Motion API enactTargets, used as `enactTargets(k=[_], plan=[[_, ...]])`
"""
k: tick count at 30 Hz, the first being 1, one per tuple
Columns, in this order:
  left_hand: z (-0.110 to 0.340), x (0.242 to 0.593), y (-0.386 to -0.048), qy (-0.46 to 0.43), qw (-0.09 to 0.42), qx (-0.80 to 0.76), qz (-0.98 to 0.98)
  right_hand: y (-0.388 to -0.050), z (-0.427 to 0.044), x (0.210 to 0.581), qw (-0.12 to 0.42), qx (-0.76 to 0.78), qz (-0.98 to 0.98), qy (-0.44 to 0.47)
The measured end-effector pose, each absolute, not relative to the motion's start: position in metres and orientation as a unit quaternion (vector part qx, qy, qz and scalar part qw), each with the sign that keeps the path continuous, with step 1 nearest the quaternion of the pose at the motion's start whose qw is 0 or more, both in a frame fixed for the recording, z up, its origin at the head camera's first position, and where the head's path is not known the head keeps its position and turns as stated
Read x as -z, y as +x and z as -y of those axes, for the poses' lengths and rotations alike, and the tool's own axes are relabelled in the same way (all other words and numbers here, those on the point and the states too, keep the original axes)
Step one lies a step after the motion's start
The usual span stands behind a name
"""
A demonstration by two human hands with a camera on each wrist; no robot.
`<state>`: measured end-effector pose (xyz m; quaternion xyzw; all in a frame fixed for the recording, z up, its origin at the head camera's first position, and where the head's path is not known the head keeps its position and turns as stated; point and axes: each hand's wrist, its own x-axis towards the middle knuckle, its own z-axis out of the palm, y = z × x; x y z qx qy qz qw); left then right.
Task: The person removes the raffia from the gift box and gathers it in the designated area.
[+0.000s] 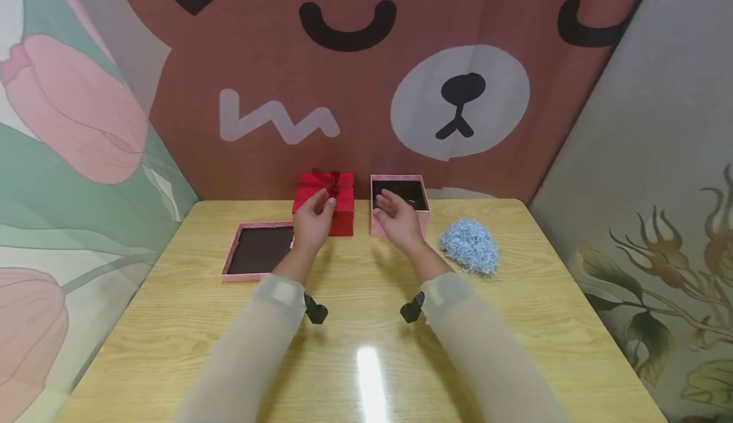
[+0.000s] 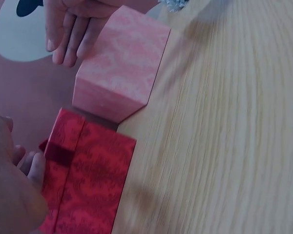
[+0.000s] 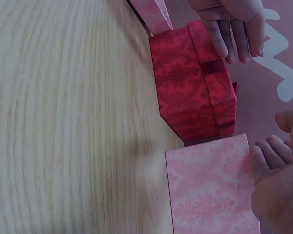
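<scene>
A red patterned gift box [image 1: 342, 219] with a dark red ribbon bow [image 1: 331, 183] on its lid stands at the back of the table. My left hand [image 1: 313, 221] is held at its front left, fingers relaxed and holding nothing. To the right stands a lidless pink box [image 1: 424, 219] with a dark inside; small contents in it are too unclear to name. Over its front left edge hovers my right hand [image 1: 399, 221], loosely bent and holding nothing. In the left wrist view the pink box [image 2: 129, 58] shows its patterned sides, and the red box [image 2: 95, 180] is beside it.
A pink box lid [image 1: 260, 251] lies with its dark inside up at the left, partly behind the left forearm. A heap of light blue shredded paper [image 1: 469, 246] sits right of the pink box. A printed bear curtain [image 1: 366, 92] hangs behind the wooden table [image 1: 355, 302].
</scene>
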<state>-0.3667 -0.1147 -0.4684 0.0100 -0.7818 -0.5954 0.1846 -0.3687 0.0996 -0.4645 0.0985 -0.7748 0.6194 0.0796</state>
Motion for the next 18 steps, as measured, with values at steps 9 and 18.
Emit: enactTargets(k=[9,18], plan=[[0.143,0.468,-0.364,0.055,0.217,0.585,0.780,-0.365,-0.087,0.468,0.074,-0.559,0.818,0.114],[0.162,0.478,-0.366,0.068,0.249,0.561,0.787,-0.362,-0.074,0.469,0.063,-0.519,0.844,0.121]])
